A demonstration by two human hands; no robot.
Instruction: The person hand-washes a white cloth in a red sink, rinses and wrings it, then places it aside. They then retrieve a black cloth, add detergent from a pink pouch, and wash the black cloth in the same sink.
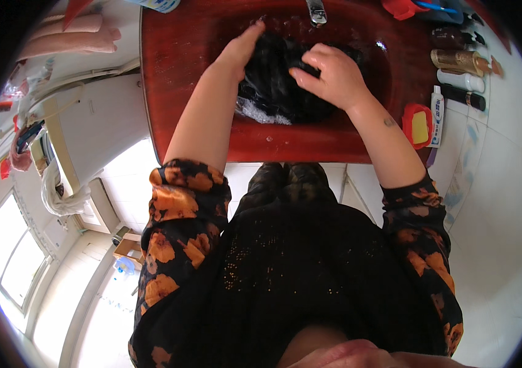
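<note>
A wet black cloth (274, 78) lies bunched in the basin of a glossy red washbasin (182, 60). White suds (263, 112) gather along its near left edge. My left hand (242, 50) is at the cloth's left side, fingers stretched out toward the back of the basin. Over the cloth's right part is my right hand (336, 76), wet, with curled fingers and the thumb apart from them. Dark cloth shows in that gap, but whether the fingers pinch it cannot be told. A chrome faucet (317, 13) stands at the back of the basin, above the cloth.
Along the right rim sit a yellow soap bar (420, 127) in a red dish (407, 124), a toothpaste tube (436, 115) and several bottles, including a gold one (456, 61). A red container (401, 8) stands back right. Pink towels (72, 37) hang at left.
</note>
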